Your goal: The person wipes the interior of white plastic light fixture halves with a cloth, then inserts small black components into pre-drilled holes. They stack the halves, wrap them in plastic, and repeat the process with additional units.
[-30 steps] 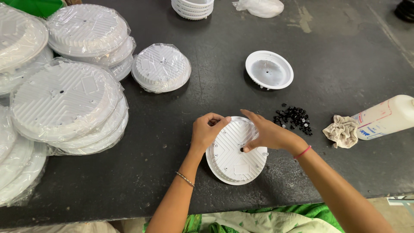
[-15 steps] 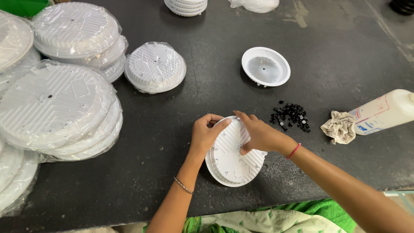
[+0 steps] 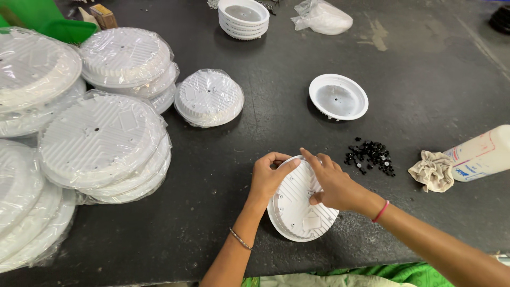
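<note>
Both hands, left point(image 3: 267, 178) and right point(image 3: 333, 183), grip one white ribbed disc point(image 3: 298, 212); one bowl-shaped housing point(image 3: 338, 97) lies apart.

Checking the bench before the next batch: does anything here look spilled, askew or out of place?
Small black parts lie loose in a scattered heap on the dark table, not in a container. Beside them a white plastic bottle lies on its side against a crumpled beige rag. No liquid shows spilled.
</note>
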A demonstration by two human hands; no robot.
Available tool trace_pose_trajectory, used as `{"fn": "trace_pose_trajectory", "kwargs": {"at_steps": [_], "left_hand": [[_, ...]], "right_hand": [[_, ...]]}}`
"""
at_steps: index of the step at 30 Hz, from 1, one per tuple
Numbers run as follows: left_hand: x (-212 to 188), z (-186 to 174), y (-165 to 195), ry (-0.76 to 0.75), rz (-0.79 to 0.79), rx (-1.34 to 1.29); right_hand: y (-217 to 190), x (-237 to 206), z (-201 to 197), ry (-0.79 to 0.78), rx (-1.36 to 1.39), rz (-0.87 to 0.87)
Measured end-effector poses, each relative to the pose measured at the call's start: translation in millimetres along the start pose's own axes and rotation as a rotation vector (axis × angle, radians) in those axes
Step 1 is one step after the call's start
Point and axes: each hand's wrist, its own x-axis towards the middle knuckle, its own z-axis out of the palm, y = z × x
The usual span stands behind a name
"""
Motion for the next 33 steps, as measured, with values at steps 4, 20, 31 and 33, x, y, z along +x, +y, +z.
{"fn": "trace_pose_trajectory", "kwargs": {"at_steps": [4, 20, 31, 33], "left_hand": [[2, -1, -4, -0.02, 0.011, -0.003], [4, -21, 3, -0.333, 0.249, 0.062], [37, -41, -4, 0.219, 0.093, -0.251], [41, -39, -6, 0.215, 0.103, -0.214]], "right_hand": [[4, -6, 4, 0.024, -0.07, -0.001], [87, -31, -32, -0.288, 0.95, -0.129], [81, 33, -100, 0.894, -0.101, -0.274], [85, 59, -94, 0.904, -0.274, -0.251]]}}
